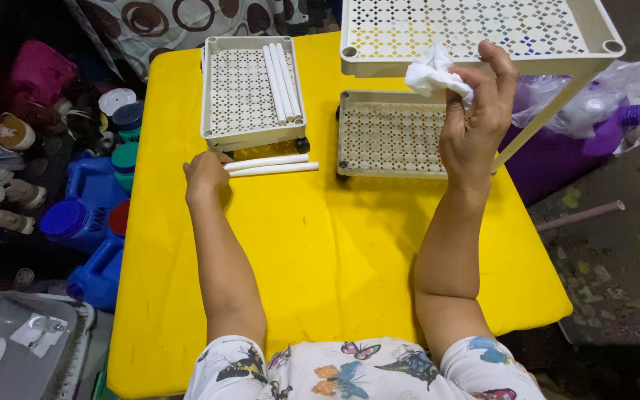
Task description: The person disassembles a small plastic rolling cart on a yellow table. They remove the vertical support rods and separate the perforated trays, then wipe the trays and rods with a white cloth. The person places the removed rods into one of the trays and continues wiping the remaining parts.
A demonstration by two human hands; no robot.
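Note:
My left hand (205, 172) rests on the yellow table (320, 244), fingers closed around the near ends of two white tubes (272, 165) lying side by side. My right hand (475, 118) is raised, gripping a crumpled white cloth (432, 72) against the front rim of a cream perforated rack shelf (475, 33). A lower shelf of the same rack (390, 133) sits beneath it on the table.
A separate cream perforated tray (242, 92) on wheels holds three more white tubes (281, 81). Blue jugs (90, 215), jars and shoes crowd the floor at left. A purple bottle (609, 118) and plastic bags lie at right. A clear lidded bin (16, 344) sits lower left.

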